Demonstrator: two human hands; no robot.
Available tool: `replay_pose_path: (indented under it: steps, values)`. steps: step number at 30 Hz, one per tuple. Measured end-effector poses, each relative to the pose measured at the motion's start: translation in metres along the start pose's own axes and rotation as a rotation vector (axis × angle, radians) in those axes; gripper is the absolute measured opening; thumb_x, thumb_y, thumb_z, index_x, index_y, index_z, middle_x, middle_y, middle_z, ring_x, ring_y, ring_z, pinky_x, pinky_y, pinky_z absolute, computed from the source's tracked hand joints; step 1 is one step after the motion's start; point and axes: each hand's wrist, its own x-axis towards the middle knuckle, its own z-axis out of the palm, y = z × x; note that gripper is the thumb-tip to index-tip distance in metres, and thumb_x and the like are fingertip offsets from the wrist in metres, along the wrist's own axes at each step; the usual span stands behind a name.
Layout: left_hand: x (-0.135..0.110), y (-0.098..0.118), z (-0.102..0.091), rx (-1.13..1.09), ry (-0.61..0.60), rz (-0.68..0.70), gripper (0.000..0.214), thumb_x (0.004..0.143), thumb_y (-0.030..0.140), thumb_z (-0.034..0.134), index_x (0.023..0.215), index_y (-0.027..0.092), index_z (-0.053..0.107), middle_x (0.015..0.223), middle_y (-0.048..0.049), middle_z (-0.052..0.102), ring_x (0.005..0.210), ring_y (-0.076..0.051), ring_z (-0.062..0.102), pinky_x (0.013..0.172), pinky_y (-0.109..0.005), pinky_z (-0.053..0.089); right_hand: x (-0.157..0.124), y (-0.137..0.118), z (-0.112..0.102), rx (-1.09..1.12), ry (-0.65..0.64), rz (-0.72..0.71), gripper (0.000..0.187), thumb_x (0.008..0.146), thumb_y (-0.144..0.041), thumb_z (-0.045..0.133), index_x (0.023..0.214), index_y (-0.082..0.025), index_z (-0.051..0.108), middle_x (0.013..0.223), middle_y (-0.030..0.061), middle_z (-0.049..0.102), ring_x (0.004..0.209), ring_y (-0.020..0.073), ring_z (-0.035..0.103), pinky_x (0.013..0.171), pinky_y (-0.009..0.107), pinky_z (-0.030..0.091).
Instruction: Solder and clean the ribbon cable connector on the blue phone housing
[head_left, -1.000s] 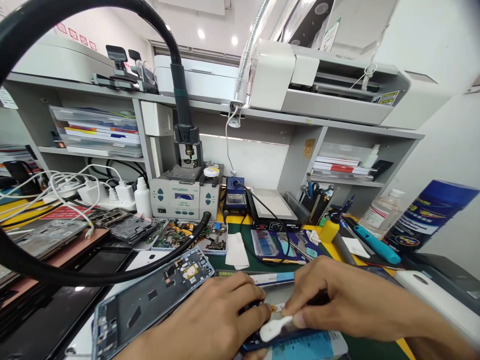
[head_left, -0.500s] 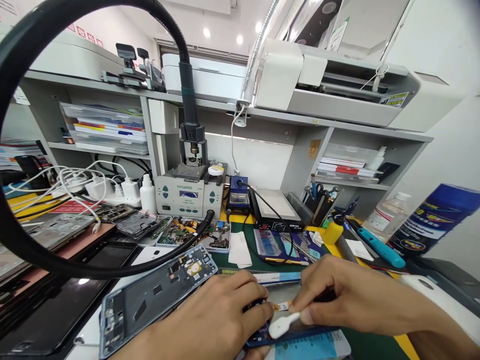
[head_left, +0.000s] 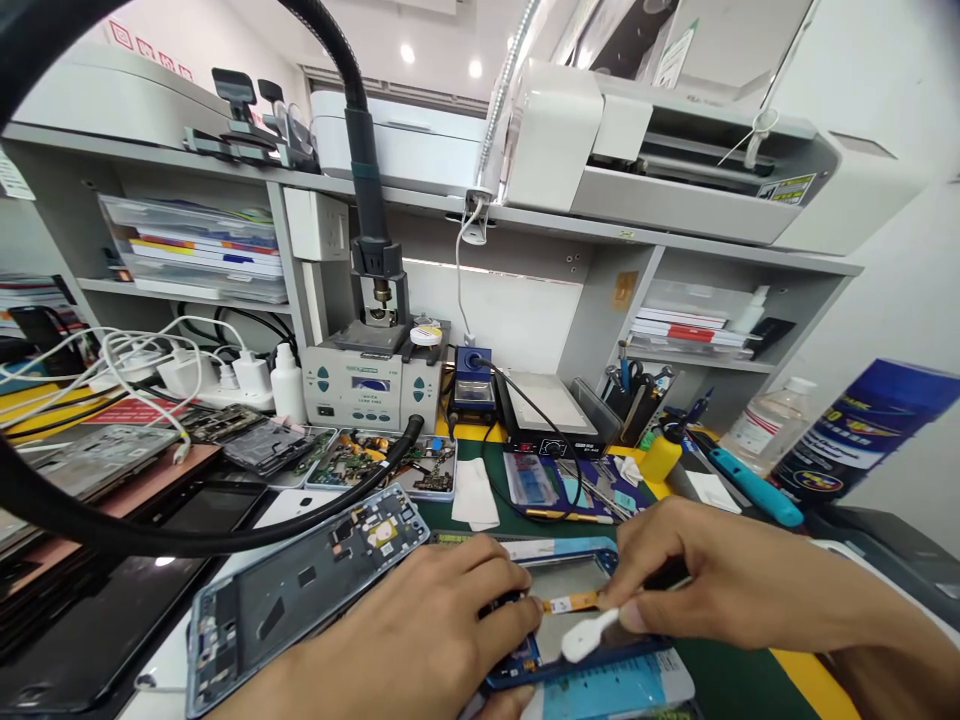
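A blue phone frame [head_left: 517,667] lies at the front of the bench, with a bare grey battery bay showing. My left hand [head_left: 431,620] grips its left end, fingers over the top and thumb underneath, hiding part of it. My right hand [head_left: 675,580] is closed in a pinch over the frame's right side. A small white paddle-shaped tool [head_left: 586,636] sticks out of that pinch. Across the bay runs an orange flex cable [head_left: 574,603] with a white label. Its right end meets my right fingertips; whether they pinch it I cannot tell.
Left of my hands lies another opened phone housing [head_left: 300,590]. A thick black hose [head_left: 225,545] loops over the left side. Behind are a tray of circuit boards [head_left: 420,465], a hot-air station [head_left: 367,385] and a heating plate [head_left: 555,405]. Bottles and a blue spray can [head_left: 862,430] stand right.
My right hand has shifted slightly right with the white tool, uncovering more of the orange flex cable and the bay. My left hand stays on the phone frame. The view has shifted a little.
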Motion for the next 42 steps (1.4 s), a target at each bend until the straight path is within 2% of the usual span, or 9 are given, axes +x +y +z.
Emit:
replay_pose_path:
  steps: [4, 8, 18, 24, 35, 42]
  values:
    - [-0.001, 0.002, -0.001, 0.002, -0.006, -0.008, 0.038, 0.097, 0.034, 0.058, 0.131, 0.020, 0.063, 0.125, -0.0082, 0.071, 0.112, -0.030, 0.066, 0.093, -0.046, 0.061, -0.004, 0.007, -0.006, -0.049, 0.007, 0.058, 0.039, 0.093, -0.053, 0.068, 0.085, -0.018, 0.082, 0.080, 0.0054, 0.076, 0.072, 0.0196, 0.064, 0.061, 0.027, 0.046]
    - [-0.001, 0.002, -0.001, 0.013, -0.010, -0.007, 0.035, 0.096, 0.033, 0.060, 0.128, 0.020, 0.064, 0.120, -0.0088, 0.072, 0.112, -0.028, 0.066, 0.095, -0.042, 0.060, -0.004, 0.008, -0.006, -0.088, 0.008, 0.109, 0.039, 0.096, -0.052, 0.064, 0.086, -0.017, 0.079, 0.090, 0.0077, 0.078, 0.078, 0.0217, 0.067, 0.063, 0.028, 0.046]
    - [-0.001, 0.002, -0.001, 0.024, -0.012, -0.007, 0.035, 0.094, 0.032, 0.061, 0.128, 0.022, 0.063, 0.118, -0.0086, 0.072, 0.110, -0.026, 0.067, 0.096, -0.040, 0.059, 0.014, -0.010, 0.019, -0.064, 0.031, 0.101, 0.029, 0.094, -0.045, 0.065, 0.086, -0.019, 0.078, 0.083, 0.0031, 0.076, 0.074, 0.0183, 0.064, 0.060, 0.025, 0.043]
    - [0.000, 0.003, -0.001, 0.034, -0.024, -0.015, 0.035, 0.093, 0.032, 0.063, 0.127, 0.023, 0.063, 0.117, -0.0084, 0.072, 0.111, -0.026, 0.066, 0.096, -0.039, 0.059, 0.014, -0.017, 0.028, -0.060, 0.078, 0.052, 0.023, 0.094, -0.040, 0.066, 0.086, -0.021, 0.078, 0.083, 0.0011, 0.076, 0.076, 0.0166, 0.064, 0.067, 0.025, 0.044]
    - [0.000, 0.002, 0.000, 0.024, 0.024, -0.005, 0.035, 0.096, 0.034, 0.058, 0.128, 0.021, 0.065, 0.117, -0.0097, 0.073, 0.110, -0.027, 0.067, 0.093, -0.040, 0.061, -0.006, 0.004, 0.001, -0.075, 0.037, 0.143, 0.026, 0.093, -0.046, 0.069, 0.088, -0.023, 0.081, 0.089, 0.0027, 0.079, 0.077, 0.0192, 0.070, 0.061, 0.025, 0.046]
    - [-0.001, 0.003, 0.000, 0.026, 0.020, -0.009, 0.035, 0.096, 0.035, 0.058, 0.127, 0.021, 0.064, 0.120, -0.0096, 0.073, 0.111, -0.028, 0.067, 0.098, -0.041, 0.059, -0.008, 0.006, 0.002, -0.090, 0.049, 0.144, 0.032, 0.094, -0.051, 0.067, 0.087, -0.022, 0.080, 0.089, 0.0040, 0.079, 0.078, 0.0205, 0.070, 0.062, 0.026, 0.047]
